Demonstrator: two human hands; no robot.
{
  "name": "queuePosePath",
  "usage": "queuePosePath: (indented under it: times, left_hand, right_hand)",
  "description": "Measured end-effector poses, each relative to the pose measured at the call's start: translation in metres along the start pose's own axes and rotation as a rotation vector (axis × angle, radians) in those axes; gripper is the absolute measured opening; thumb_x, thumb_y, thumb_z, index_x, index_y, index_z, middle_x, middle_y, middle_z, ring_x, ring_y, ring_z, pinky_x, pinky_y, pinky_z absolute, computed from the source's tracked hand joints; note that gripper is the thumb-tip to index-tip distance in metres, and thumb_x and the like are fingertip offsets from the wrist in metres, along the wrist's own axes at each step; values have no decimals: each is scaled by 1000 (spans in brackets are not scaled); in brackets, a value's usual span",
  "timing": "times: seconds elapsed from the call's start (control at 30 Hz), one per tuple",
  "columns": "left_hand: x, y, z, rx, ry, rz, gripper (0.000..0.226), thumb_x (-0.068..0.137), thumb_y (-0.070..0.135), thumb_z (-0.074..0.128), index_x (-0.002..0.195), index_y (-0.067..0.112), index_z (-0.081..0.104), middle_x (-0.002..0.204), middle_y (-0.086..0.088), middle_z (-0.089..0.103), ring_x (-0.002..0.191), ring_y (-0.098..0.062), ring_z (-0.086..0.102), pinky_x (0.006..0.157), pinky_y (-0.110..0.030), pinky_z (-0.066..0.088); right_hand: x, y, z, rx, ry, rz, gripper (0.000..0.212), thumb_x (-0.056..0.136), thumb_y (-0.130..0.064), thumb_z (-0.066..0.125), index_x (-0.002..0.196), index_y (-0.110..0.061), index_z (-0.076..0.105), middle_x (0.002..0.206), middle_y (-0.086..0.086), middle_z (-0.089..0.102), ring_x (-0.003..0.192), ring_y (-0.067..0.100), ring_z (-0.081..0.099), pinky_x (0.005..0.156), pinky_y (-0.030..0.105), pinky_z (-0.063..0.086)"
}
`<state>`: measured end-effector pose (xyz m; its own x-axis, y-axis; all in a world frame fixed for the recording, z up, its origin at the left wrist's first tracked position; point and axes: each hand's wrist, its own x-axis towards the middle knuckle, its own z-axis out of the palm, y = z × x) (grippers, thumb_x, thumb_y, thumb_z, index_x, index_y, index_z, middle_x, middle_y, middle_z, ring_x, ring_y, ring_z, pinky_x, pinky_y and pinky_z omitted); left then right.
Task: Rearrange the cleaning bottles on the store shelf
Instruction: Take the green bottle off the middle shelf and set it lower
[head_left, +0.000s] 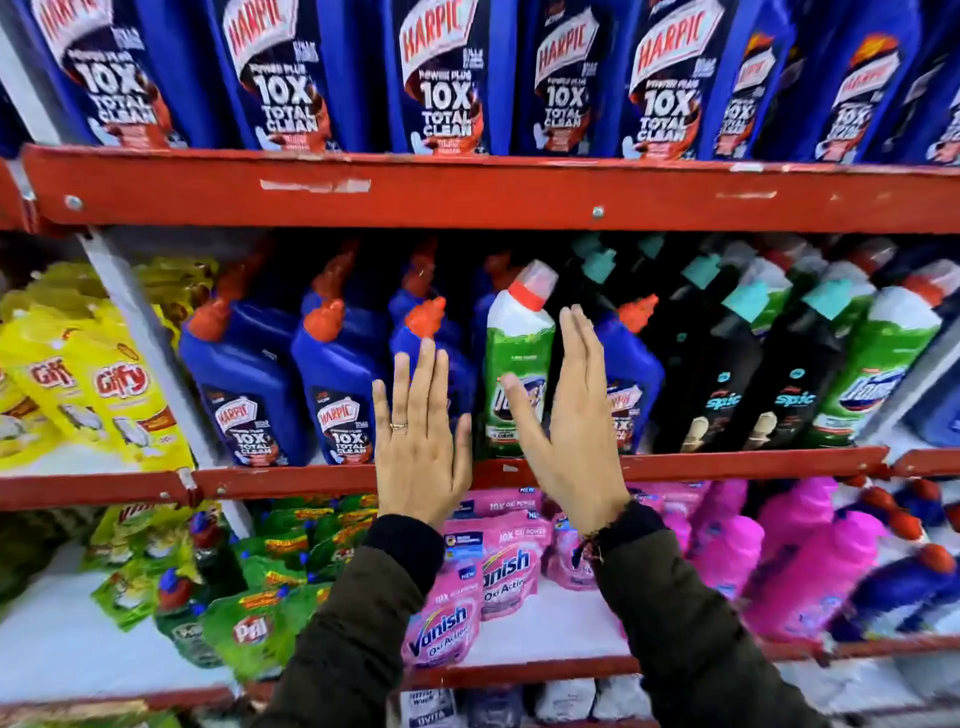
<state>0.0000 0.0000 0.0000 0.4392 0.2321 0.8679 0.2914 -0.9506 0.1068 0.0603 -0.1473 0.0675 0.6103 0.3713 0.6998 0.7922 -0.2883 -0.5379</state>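
1. Red metal store shelves (467, 195) fill the whole view, packed with cleaning products on every level; I am facing the middle shelf.
2. My left hand (421, 447) is flat and open, fingers straight and together, palm toward the shelf, holding nothing. It is raised in front of a blue bottle (426, 343) with an orange cap – whether my fingertips touch it I cannot tell.
3. My right hand (576, 421) is open too, fingers straight, turned edge-on, gripping nothing. Its thumb crosses the label of the green bottle (517, 358); real contact is not clear.
4. That green bottle with its white shoulder and red-ringed cap stands upright at the front of the middle shelf, between my two hands, with blue bottles on both sides.
5. Just right of my right hand stands another blue bottle (628, 374), partly hidden by my fingers.
6. Farther left on the same shelf are two more blue bottles (249, 384), their angled orange caps leaning right, with others behind them.
7. Farther right come black bottles (727, 374) with teal caps, then a second green bottle (878, 364) – all tilted in the wide-angle view.
8. Yellow pouches (114, 389) lie in the next bay to the left.
9. Above, the top shelf carries a row of large blue bottles (447, 78).
10. Below my wrists, pink pouches (498, 566) sit on the lower shelf, with green pouches (249, 629) to the left and bright pink bottles (810, 551) to the right.
11. Both my sleeves (353, 634) are dark olive with black cuffs.
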Motion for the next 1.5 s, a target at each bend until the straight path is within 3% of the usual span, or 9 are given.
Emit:
queuePosePath:
  times: [0.23,0.37,0.53,0.73,0.9,0.97,1.1,1.27,1.5]
  left_hand:
    - [-12,-23,44,-22,24,64,70,102,31,39,163,12,9,172,-2,-14,160,-20,-10,131,-42,-6]
    - [-16,-23,60,-49,84,86,82,101,30,42,165,11,-5,172,-4,-16,160,-21,-11,131,-42,-6]
    - [-22,-23,70,-42,129,100,82,101,30,43,165,8,-3,172,-7,-14,161,-23,-10,131,-45,-5]
    - [-23,-24,71,-45,127,107,76,105,32,38,165,8,-3,173,-7,-12,161,-23,-9,131,-45,-5]
    - [-24,-26,73,-48,138,120,81,101,30,43,165,8,-2,173,-8,-11,161,-24,-8,131,-46,-4]
    - [-24,-25,72,-41,137,117,84,99,29,44,165,7,-3,173,-8,-11,161,-24,-8,131,-46,-4]
    - [-24,-25,74,-50,136,106,84,100,29,44,165,9,-4,172,-7,-13,161,-24,-9,131,-45,-5]
    - [-26,-25,75,-61,108,90,80,103,30,40,165,10,-7,172,-5,-16,160,-22,-13,131,-44,-7]
    - [-25,-25,73,-79,106,89,69,111,34,27,164,11,-11,170,-2,-23,159,-20,-19,130,-42,-10]
  right_hand:
    - [24,-2,31,-55,86,119,85,98,-42,72,162,-7,29,162,9,35,146,23,35,120,20,24]
    - [27,-1,34,-160,118,142,79,94,-48,75,154,-9,40,152,7,45,133,25,46,107,29,40]
    - [31,-4,33,-151,157,177,72,93,-54,75,146,-16,47,139,2,54,127,25,59,92,40,56]
    - [34,-3,28,-104,148,131,63,95,-51,73,141,-16,48,129,1,63,114,24,67,85,47,60]
    - [36,-19,7,-71,207,111,60,94,-51,76,139,-20,51,126,-6,65,99,16,68,77,23,48]
    - [37,-28,-9,-59,211,124,59,89,-51,80,134,-23,54,122,-9,69,101,14,70,79,26,51]
    - [28,-35,-31,-72,149,167,57,81,-56,85,122,-29,56,111,-18,71,100,10,71,81,43,59]
    - [-6,-15,-33,-71,51,264,58,75,-55,88,114,-27,57,103,-22,66,100,7,68,88,40,58]
    - [-83,46,13,-90,-205,419,60,74,-48,90,108,-26,46,101,-6,70,88,17,71,71,38,58]
